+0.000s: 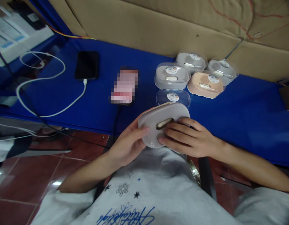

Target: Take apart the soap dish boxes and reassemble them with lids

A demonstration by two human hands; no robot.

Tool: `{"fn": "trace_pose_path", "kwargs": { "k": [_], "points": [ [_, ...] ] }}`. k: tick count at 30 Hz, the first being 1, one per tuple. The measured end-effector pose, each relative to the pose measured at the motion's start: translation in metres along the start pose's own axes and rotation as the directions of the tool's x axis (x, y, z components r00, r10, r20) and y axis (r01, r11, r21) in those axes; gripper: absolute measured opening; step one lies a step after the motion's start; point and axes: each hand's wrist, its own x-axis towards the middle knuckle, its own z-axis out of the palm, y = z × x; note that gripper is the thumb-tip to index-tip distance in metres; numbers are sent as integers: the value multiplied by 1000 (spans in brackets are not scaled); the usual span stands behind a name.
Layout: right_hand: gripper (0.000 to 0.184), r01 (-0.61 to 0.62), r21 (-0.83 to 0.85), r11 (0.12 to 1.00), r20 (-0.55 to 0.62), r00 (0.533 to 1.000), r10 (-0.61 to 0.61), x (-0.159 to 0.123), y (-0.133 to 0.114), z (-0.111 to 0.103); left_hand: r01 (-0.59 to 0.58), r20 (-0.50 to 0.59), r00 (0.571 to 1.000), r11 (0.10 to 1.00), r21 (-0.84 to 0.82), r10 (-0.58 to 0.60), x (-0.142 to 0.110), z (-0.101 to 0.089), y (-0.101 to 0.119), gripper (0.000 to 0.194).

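Note:
A grey oval plastic box (156, 134) with a slot and a pale oblong piece in its top face is held above my lap, tilted toward me. My left hand (129, 143) grips its left end, thumb on the top face. Across the right side lies my right hand (188, 136), its fingers resting on the face beside the slot and the rest of it round the edge. Just beyond the box, a clear plastic lid (162, 97) with a round white label lies on the blue table, partly covered by the box.
Several similar boxes under clear covers stand at the back right, among them a peach one (200, 86) and a grey one (163, 82). To the left lie a phone with a blurred screen (124, 87) and a black phone (86, 65) on a white cable (65, 110). Brown cardboard (139, 28) lines the back.

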Motion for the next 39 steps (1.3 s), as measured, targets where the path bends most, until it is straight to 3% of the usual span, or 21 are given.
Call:
{"fn": "trace_pose_path", "kwargs": {
  "k": [6,10,17,22,25,27,30,33,39],
  "points": [
    [42,-129,29,991,70,989,127,-7,7,4,-62,-55,997,991,-116,56,7,3,1,58],
    [42,-140,-25,990,71,987,142,-12,10,5,-46,-57,998,985,-169,36,11,2,-3,53],
    [49,-186,70,980,142,974,175,-18,15,13,-49,-101,995,963,-264,23,19,-2,-5,48],
    [56,-195,84,977,167,970,179,-19,15,14,-55,-119,992,974,-218,30,19,-2,-4,47],
    [66,-250,157,955,130,964,231,-19,19,12,-102,-181,981,977,-190,67,21,-5,1,34],
    [78,-357,167,919,103,933,344,-21,26,11,-202,-259,954,962,-185,151,23,-7,5,25],
    [77,-508,87,857,149,857,493,-26,38,12,-324,-336,907,932,-165,256,28,-7,13,25],
    [68,-564,27,826,242,805,542,-31,45,14,-351,-344,895,924,-153,284,30,-7,15,27],
    [56,-632,109,767,297,757,582,-30,39,10,-329,-384,886,936,-122,261,29,-8,16,27]
  ]
}}
